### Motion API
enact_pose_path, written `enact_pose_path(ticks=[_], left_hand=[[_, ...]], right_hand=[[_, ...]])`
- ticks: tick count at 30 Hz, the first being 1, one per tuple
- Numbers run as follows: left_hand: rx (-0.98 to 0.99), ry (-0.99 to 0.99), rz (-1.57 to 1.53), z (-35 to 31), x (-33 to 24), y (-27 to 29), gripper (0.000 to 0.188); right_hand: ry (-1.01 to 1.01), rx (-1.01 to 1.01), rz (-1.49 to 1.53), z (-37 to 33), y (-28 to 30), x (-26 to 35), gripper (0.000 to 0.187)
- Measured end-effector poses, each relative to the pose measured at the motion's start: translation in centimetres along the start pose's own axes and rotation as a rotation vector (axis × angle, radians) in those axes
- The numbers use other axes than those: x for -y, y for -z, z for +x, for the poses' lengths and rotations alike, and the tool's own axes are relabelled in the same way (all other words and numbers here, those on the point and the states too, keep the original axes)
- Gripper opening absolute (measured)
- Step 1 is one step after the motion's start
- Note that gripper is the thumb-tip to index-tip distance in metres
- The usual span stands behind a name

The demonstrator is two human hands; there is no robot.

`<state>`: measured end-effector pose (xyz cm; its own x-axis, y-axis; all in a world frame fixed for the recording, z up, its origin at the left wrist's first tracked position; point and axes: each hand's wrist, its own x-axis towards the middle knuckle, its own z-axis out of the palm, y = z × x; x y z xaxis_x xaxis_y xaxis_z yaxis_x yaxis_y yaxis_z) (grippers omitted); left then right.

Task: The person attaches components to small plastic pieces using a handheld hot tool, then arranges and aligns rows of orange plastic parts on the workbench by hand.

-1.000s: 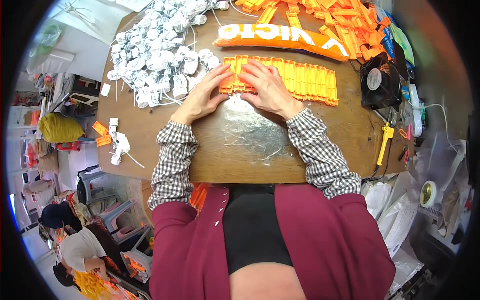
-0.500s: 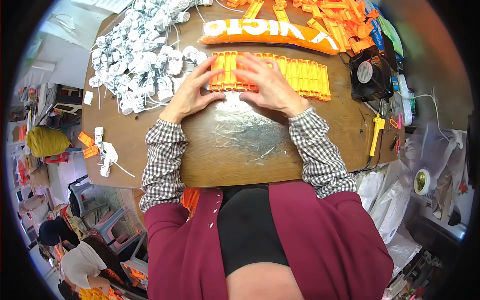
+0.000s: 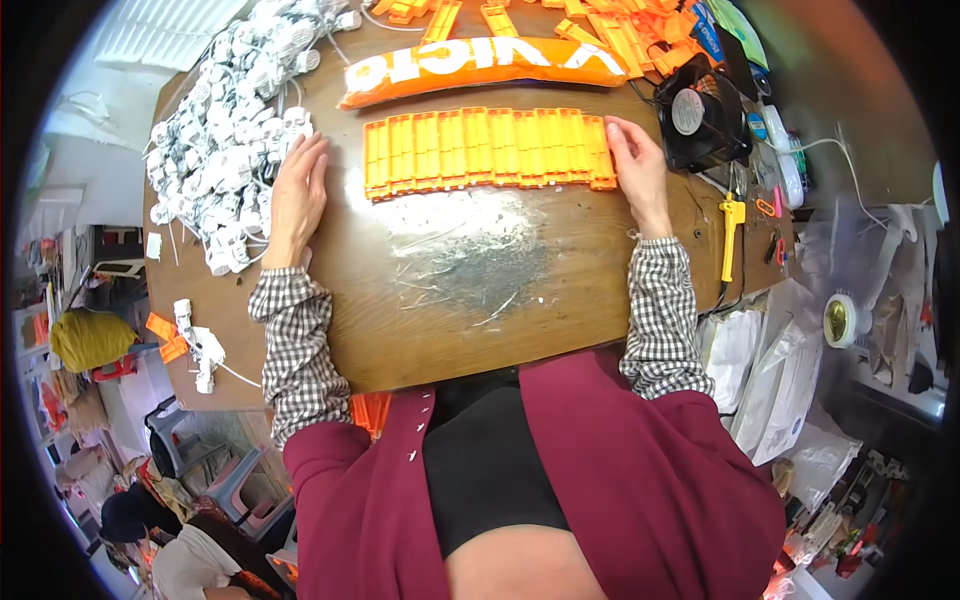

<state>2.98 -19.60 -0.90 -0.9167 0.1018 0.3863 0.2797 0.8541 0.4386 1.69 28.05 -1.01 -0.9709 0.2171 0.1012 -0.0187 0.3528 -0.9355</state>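
A row of orange plastic housings (image 3: pixel 490 150), set side by side, lies across the middle of the table. My right hand (image 3: pixel 640 175) rests at the row's right end, its thumb and fingertips against the last housing, not closed around it. Left of the row, with a gap between, my left hand (image 3: pixel 297 200) holds nothing; its fingers are stretched out beside a heap of white lamp-holder-like parts with cables (image 3: pixel 235 150). Behind the row lies a long orange plastic packet (image 3: pixel 490 72) with white lettering.
More orange housings (image 3: pixel 625 40) are piled at the back right. A black fan (image 3: pixel 703 118) and a yellow-handled soldering iron (image 3: pixel 732 240) lie on the right. Dark residue (image 3: pixel 490 262) marks the table in front of me. Another person (image 3: pixel 195 560) sits at lower left.
My hands have spread apart from above the row: the left to the heap's edge, the right to the row's right end. The housings now stand fully in view, and the view has shifted.
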Motion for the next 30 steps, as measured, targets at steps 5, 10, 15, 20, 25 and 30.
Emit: enact_pose_path(ticks=[5,10,15,20,25,30], left_hand=[[-0.003,-0.005,-0.087,1.2,-4.3,1.0,0.025],[0.142,0.269,-0.238,2.3,-4.9,-0.8,0.031],[0.142,0.236,-0.196,3.2,-4.8,-1.7,0.03],[0.1,0.228,-0.228,3.1,-4.6,-2.2,0.031],[0.09,0.402,-0.291,1.0,-4.0,-1.7,0.031],[-0.1,0.309,-0.509,-0.8,-2.8,-4.2,0.025]], right_hand=[[-0.069,-0.024,0.097,0.4,0.4,-0.6,0.034],[0.051,0.0,-0.063,1.8,0.3,-1.9,0.034],[0.052,-0.118,-0.093,2.6,-1.0,-1.9,0.029],[0.126,-0.243,-0.153,2.5,-1.5,-1.4,0.026],[0.353,-0.309,-0.215,3.4,-1.5,1.9,0.022],[0.423,-0.351,-0.551,13.2,-0.6,3.9,0.023]])
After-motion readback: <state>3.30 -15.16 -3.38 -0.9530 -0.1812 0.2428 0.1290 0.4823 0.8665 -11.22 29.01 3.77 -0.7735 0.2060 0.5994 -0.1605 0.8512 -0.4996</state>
